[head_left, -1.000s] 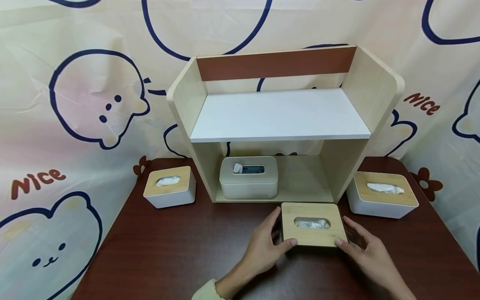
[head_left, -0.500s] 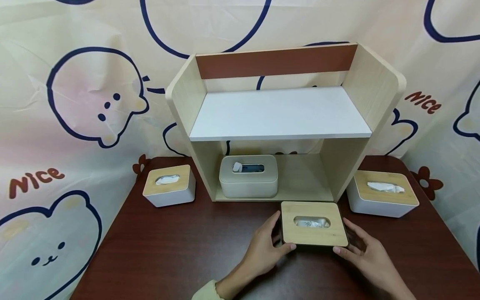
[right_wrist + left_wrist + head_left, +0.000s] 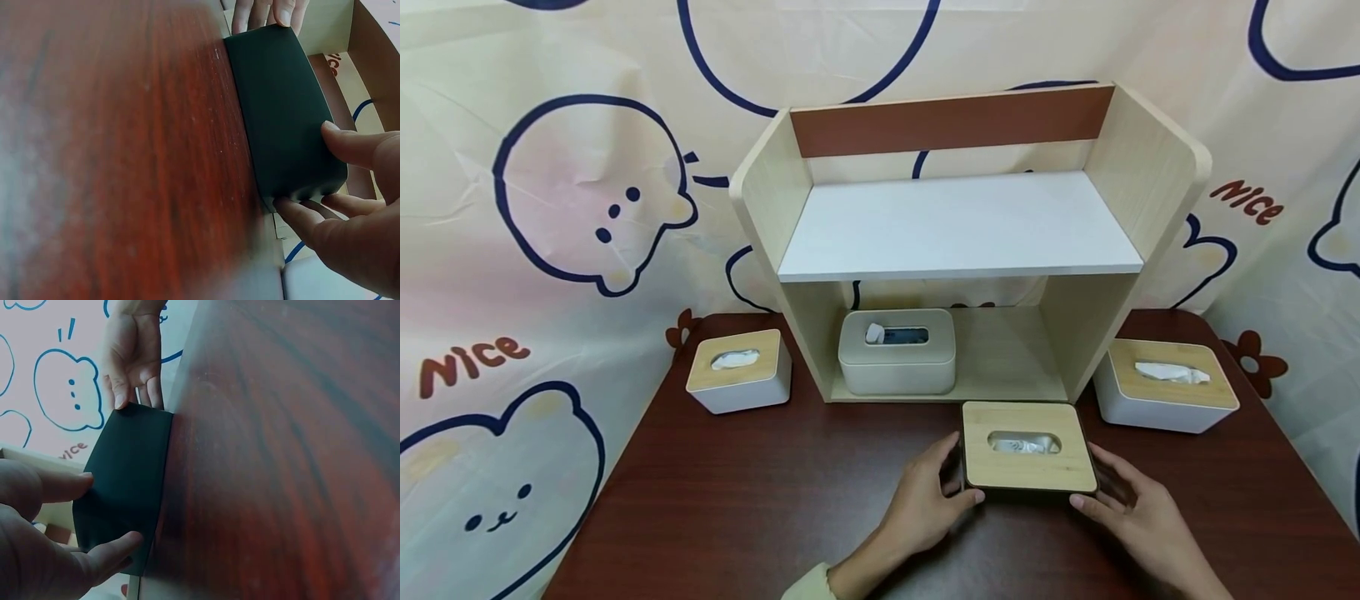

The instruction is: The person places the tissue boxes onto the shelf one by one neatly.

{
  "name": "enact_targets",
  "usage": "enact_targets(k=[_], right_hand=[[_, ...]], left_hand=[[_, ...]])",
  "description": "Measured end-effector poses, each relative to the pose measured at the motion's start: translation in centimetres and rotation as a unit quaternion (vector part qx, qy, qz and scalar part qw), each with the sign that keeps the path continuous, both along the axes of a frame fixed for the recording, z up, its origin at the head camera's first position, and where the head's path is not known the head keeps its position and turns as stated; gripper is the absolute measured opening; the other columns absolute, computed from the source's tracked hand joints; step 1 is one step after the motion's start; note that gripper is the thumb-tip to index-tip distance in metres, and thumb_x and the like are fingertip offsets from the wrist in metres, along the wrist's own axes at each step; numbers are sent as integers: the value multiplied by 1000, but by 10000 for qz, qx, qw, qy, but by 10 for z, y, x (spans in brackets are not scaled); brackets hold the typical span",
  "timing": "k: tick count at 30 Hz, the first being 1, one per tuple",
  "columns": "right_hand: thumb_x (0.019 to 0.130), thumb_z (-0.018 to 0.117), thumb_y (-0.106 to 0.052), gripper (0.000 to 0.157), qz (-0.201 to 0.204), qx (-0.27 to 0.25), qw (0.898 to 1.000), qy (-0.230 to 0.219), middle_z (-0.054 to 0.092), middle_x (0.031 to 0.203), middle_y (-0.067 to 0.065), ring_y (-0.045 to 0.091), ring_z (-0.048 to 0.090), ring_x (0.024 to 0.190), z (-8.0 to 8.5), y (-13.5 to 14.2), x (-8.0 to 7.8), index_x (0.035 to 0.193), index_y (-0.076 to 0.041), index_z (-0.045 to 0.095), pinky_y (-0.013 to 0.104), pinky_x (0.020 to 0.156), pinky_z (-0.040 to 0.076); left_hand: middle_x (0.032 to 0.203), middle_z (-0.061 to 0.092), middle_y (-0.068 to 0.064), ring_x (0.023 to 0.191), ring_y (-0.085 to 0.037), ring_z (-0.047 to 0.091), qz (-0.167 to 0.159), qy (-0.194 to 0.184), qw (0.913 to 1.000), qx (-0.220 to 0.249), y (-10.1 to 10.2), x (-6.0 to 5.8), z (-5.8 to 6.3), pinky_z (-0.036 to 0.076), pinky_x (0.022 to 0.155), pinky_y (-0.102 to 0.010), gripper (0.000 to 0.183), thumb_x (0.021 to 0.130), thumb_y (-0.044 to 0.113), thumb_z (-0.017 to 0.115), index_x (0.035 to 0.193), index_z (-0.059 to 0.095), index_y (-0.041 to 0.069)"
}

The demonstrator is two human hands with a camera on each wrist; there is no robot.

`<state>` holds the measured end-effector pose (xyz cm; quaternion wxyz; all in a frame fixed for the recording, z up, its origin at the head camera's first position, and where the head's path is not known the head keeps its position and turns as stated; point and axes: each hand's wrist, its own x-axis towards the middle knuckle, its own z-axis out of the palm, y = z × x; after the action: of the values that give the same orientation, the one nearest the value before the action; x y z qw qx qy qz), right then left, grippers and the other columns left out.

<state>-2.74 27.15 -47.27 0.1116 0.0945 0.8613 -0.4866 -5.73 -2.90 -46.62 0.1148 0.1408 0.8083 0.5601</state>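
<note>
A black tissue box [image 3: 1028, 446] with a light wooden lid stands on the table in front of the shelf; white tissue shows in its slot. My left hand [image 3: 921, 500] holds it by the left side, thumb near the front left corner. On the opposite side my right hand [image 3: 1138, 512] holds it, with the thumb at the front right corner. In the left wrist view the box's dark front face [image 3: 131, 469] lies between both hands. The right wrist view shows my right thumb [image 3: 340, 137] at the box's upper edge and other fingers along its end.
A two-tier shelf [image 3: 958, 225] stands behind, with a beige tissue box [image 3: 897, 371] on its lower left. White tissue boxes with wooden lids flank it, one on the left [image 3: 740, 392] and one on the right [image 3: 1165, 408]. A patterned curtain [image 3: 625, 50] hangs behind the dark table [image 3: 722, 517].
Both thumbs have slid from the lid's front edge down toward the front face of the black tissue box. The box has hardly moved, and the view has shifted slightly.
</note>
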Motion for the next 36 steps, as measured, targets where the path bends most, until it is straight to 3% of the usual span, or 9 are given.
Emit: enact_targets(k=[2, 5, 10, 14, 19, 26, 30, 34, 36], right_hand=[[94, 86, -30, 94, -59, 23, 10000, -43, 38, 168, 32, 43, 51, 148, 1, 1, 1, 168, -4, 33, 31, 97, 63], [94, 85, -34, 92, -89, 205, 9997, -42, 42, 165, 31, 40, 54, 145, 2, 1, 3, 167, -4, 36, 23, 92, 62], [93, 84, -48, 90, -62, 675, 9976, 104, 50, 162, 25, 39, 49, 148, 3, 1, 6, 163, -7, 45, 7, 85, 49], [91, 84, -50, 86, -155, 928, 9954, 191, 50, 162, 23, 45, 44, 151, 3, 2, 8, 160, -12, 51, 26, 99, 55], [90, 87, -44, 80, -278, 1045, 9935, 358, 51, 160, 24, 48, 45, 150, 2, 1, 9, 157, -13, 56, 62, 111, 49], [91, 88, -37, 77, -309, 983, 9937, 447, 53, 158, 22, 49, 44, 151, 2, -1, 10, 156, -11, 57, 69, 112, 46], [91, 87, -39, 76, -293, 1059, 9927, 489, 53, 159, 22, 47, 46, 149, 3, -2, 9, 156, -12, 57, 65, 110, 50], [92, 87, -39, 73, -359, 1095, 9918, 545, 60, 151, 27, 27, 69, 101, 4, -2, 7, 155, -15, 59, 33, 82, 58], [92, 87, -37, 72, -440, 1042, 9919, 571, 73, 125, 30, 13, 53, 67, 5, -3, 7, 155, -16, 59, 24, 63, 47]], left_hand=[[162, 47, -30, 134, -32, 63, 9, 45, 10000, -51, -1, 0, 0, 62, 92, -22, 78, 92, 5, 84, 159, 45, -6], [160, 52, -28, 89, -9, 74, 42, 34, 9998, -165, -1, 0, 1, 61, 91, -22, 75, 92, 7, 84, 157, 48, -5], [158, 53, -22, 50, 7, 47, 54, 69, 9996, -266, -1, 0, 0, 56, 95, -22, 73, 92, 9, 85, 156, 51, -4], [157, 52, -23, 44, 4, 35, 50, 16, 9999, -108, -1, 0, -1, 54, 65, -15, 72, 92, 8, 85, 154, 52, -5], [156, 53, -24, 49, 6, 47, 75, 38, 10000, -11, -1, 0, -2, 48, 52, -14, 70, 91, 5, 85, 153, 53, -6], [155, 53, -24, 75, 8, 69, 121, 11, 9999, 101, -1, 0, -3, 51, 53, -14, 70, 90, 3, 85, 152, 54, -6], [154, 55, -24, 95, -2, 77, 158, 71, 9997, 179, -2, 0, -3, 57, 66, -11, 68, 91, 3, 84, 152, 55, -5], [154, 56, -25, 106, -15, 78, 179, 160, 9993, 283, -2, -1, -2, 60, 75, -12, 67, 92, 3, 83, 152, 55, -4], [154, 56, -24, 109, -19, 78, 184, 199, 9991, 314, -2, -2, -1, 60, 75, -12, 67, 93, 4, 83, 153, 55, -3]])
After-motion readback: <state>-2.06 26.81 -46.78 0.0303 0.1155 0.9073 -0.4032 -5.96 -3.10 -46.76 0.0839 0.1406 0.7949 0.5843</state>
